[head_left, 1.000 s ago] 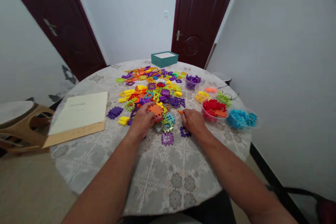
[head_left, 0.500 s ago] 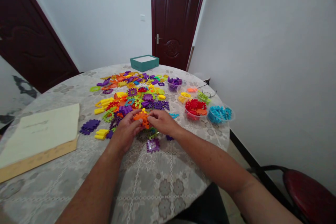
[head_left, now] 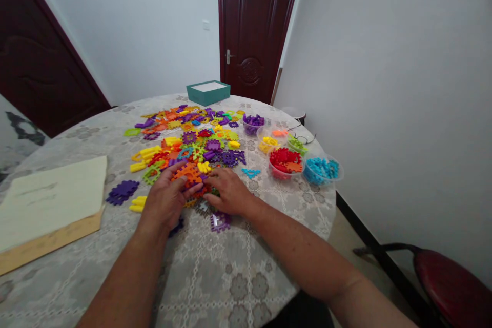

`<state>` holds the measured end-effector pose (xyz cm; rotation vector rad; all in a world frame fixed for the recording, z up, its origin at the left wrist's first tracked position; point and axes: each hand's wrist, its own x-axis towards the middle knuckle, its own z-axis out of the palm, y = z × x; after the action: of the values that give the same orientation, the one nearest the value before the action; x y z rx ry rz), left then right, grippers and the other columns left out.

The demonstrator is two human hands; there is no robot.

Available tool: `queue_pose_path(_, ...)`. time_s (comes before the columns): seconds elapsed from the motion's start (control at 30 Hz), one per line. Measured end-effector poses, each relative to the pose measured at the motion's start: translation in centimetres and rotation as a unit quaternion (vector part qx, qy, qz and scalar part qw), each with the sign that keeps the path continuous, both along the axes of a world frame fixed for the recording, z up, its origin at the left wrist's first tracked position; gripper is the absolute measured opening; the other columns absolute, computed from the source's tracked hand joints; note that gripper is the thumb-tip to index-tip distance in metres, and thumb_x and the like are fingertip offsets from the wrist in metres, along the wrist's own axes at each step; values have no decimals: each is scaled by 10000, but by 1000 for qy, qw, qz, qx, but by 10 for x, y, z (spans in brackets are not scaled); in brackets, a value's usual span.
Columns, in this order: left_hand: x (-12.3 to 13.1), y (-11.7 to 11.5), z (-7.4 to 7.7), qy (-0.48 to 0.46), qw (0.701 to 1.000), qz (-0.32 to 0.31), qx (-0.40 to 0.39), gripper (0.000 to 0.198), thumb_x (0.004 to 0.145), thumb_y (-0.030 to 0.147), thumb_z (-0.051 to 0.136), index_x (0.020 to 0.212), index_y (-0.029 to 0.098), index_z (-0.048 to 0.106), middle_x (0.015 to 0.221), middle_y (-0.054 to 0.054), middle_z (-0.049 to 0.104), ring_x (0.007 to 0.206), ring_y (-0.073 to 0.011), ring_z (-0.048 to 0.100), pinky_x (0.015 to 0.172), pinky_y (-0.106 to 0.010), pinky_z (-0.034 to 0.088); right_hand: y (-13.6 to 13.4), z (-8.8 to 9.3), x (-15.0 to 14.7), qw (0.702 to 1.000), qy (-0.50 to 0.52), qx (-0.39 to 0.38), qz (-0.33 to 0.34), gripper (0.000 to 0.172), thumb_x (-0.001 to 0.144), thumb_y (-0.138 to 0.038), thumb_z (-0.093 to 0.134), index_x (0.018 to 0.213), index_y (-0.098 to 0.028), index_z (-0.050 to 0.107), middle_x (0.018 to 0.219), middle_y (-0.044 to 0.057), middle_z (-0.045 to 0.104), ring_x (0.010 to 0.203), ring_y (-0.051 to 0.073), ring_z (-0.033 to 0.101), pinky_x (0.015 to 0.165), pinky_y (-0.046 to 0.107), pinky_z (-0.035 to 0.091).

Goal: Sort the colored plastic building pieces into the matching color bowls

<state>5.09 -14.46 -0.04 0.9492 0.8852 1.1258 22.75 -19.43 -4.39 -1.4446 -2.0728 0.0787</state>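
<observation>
My left hand (head_left: pixel 166 195) is closed around the edge of an orange interlocking building piece (head_left: pixel 189 173) with a toothed rim, its thumb on top and fingers underneath. My right hand (head_left: pixel 229 192) reaches over the near part of the pile, thumb and fingers apart, its fingertips on or just above small pieces beside the orange one. What lies under the right palm is hidden. Close to it are a yellow piece (head_left: pixel 204 167) and a clear purple-framed square (head_left: pixel 220 221). A dark purple toothed piece (head_left: pixel 123 192) lies left of my left hand.
Clear bowls hold sorted pieces: purple (head_left: pixel 253 124), yellow (head_left: pixel 268 144), green (head_left: pixel 297 144), red (head_left: pixel 284 161) and blue (head_left: pixel 322 169). Glasses (head_left: pixel 305 139) lie beside them. A green box (head_left: pixel 208 95) stands at the back, a cream board (head_left: pixel 54 200) at left.
Both hands have come apart slightly. The left keeps the orange piece and has shifted left; the right has let go of it and lowered its fingers toward the pile.
</observation>
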Motion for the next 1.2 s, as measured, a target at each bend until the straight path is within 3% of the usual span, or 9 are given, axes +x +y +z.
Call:
queue_pose_path(0.13, 2, 0, -3, 23, 999, 30, 7, 474, 737, 112, 688, 1202, 202, 663, 1078, -69, 679, 860, -184, 723, 722, -357, 682, -3, 3, -5, 997, -57, -36, -36, 391, 933, -438, 664, 1257, -220, 650, 1260, 105, 618, 1216, 267, 507, 1047, 415, 416)
queue_pose_path(0.27, 1, 1, -5, 26, 998, 51, 16, 440, 722, 117, 703, 1155, 196, 686, 1129, -70, 648, 869, -162, 689, 726, -340, 684, -4, 7, 1, 991, -87, -59, -85, 325, 913, -307, 621, 1214, -187, 647, 1197, 120, 635, 1149, 275, 527, 990, 407, 435)
queue_pose_path(0.47, -1, 2, -9, 15, 998, 59, 10, 442, 727, 101, 680, 1157, 199, 692, 1057, -59, 623, 847, -149, 682, 786, -386, 684, 2, 5, 27, 986, -53, -94, -125, 240, 930, -205, 539, 1121, -179, 680, 1095, 108, 697, 1047, 234, 599, 941, 333, 426)
queue_pose_path(0.7, -3, 5, -13, -26, 998, 51, -26, 471, 738, 68, 642, 1195, 181, 664, 1027, -68, 642, 870, -162, 677, 871, -458, 669, 7, 7, 38, 980, -44, -100, -165, 166, 953, -223, 509, 948, -186, 671, 951, 91, 715, 885, 209, 613, 783, 286, 388)
queue_pose_path(0.93, -5, 4, -10, -95, 993, 25, -58, 266, 808, 116, 594, 1056, 172, 669, 1046, -99, 680, 924, -202, 694, 860, -481, 653, 7, 9, 48, 975, 12, -95, -200, 197, 985, -268, 468, 942, -194, 645, 872, 62, 712, 787, 195, 609, 700, 280, 355)
queue_pose_path(1.07, -5, 4, -10, -92, 994, 4, -61, 316, 767, 85, 603, 1056, 193, 669, 1031, -85, 683, 887, -200, 702, 844, -463, 645, 6, 12, 53, 973, 17, -59, -224, 171, 955, -248, 496, 940, -185, 654, 919, 87, 721, 837, 208, 617, 736, 287, 373)
queue_pose_path(1.2, -4, 2, -9, -95, 993, -4, -64, 334, 763, 101, 616, 1083, 181, 667, 1062, -95, 673, 882, -202, 703, 813, -442, 648, 6, 18, 55, 968, 133, -31, -213, 220, 973, -337, 500, 918, -197, 661, 866, 46, 709, 787, 192, 605, 719, 280, 388)
